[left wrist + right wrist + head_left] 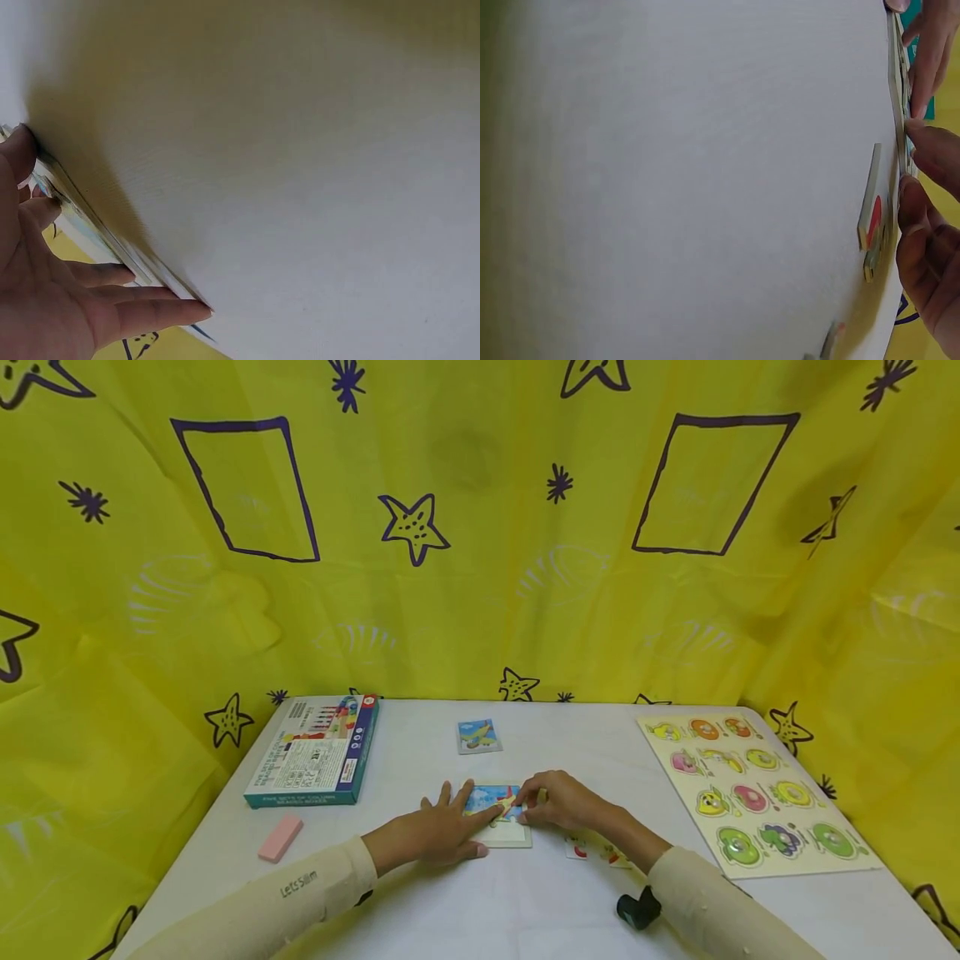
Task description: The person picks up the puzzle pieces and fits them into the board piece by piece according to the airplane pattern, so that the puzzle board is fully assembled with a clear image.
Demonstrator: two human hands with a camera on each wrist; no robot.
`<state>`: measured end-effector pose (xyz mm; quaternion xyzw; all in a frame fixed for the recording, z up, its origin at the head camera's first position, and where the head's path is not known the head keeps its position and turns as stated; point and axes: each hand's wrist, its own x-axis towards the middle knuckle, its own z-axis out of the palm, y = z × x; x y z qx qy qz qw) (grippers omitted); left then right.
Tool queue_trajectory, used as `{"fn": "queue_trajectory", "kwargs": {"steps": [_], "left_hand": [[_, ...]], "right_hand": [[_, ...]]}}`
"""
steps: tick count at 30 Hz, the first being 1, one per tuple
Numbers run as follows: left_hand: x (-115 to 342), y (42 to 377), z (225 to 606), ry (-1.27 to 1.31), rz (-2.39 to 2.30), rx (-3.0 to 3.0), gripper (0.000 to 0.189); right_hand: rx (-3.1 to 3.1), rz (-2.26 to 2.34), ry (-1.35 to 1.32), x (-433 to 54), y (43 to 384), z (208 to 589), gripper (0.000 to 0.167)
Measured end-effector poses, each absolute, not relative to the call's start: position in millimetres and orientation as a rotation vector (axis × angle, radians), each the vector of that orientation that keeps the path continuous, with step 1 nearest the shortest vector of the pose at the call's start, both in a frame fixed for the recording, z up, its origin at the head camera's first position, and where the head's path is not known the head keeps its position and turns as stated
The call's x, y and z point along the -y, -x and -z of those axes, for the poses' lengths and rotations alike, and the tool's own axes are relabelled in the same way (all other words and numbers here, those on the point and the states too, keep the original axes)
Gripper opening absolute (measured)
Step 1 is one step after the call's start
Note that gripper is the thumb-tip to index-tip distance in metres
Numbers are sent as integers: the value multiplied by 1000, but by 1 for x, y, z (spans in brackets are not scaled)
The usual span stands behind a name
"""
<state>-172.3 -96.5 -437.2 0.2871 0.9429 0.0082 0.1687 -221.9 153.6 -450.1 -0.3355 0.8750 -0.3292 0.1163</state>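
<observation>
A small framed picture puzzle (pixel 510 840) lies on the white table in front of me, with a blue, red and yellow picture in its upper part and a pale bare strip at its near side. My left hand (pixel 438 832) rests on its left side with fingers spread, one fingertip on the picture. In the left wrist view those straight fingers (pixel 161 319) lie along the frame. At the right edge my right hand (pixel 558 802) has curled fingers, thumb and index finger pinching a puzzle piece largely hidden by them. Loose puzzle pieces (pixel 576 848) with red prints lie under the right forearm.
A second small picture (pixel 478 737) lies farther back. To the left are a boxed set (pixel 311 752) and a pink block (pixel 281 838). A fruit puzzle board (pixel 757 793) lies at right, and a black object (pixel 637 910) by the right sleeve.
</observation>
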Motion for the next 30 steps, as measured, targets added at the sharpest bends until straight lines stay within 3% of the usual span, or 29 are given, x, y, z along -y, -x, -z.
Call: {"fn": "queue_trajectory", "kwargs": {"steps": [18, 30], "left_hand": [[96, 174, 437, -800, -19, -2695, 68], [92, 175, 439, -798, -40, -2685, 65]], "right_hand": [[-2565, 952, 959, -155, 220, 451, 20], [-2608, 934, 946, -153, 222, 453, 11]]}}
